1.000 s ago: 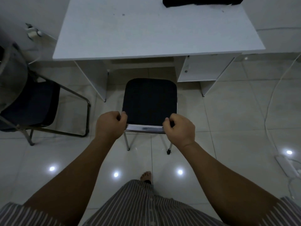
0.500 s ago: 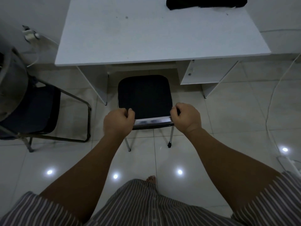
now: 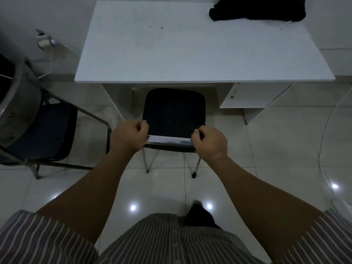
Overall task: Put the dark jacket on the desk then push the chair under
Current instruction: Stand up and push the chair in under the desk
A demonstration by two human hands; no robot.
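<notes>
White desk, black seat, striped shirt

The desk (image 3: 190,54) is white; the jacket (image 3: 257,10) and chair (image 3: 173,111) seat are black, the chair's frame silver; the floor (image 3: 266,159) pale glossy tile; the shirt (image 3: 162,242) grey with white stripes.

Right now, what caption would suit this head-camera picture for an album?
Both hands, left and right, grip the chair facing the desk; a jacket lies on top.

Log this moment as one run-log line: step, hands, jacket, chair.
step: pushing chair under | left hand and right hand: gripping chair backrest | dark jacket: on desk | chair seat: front edge at desk edge
</notes>
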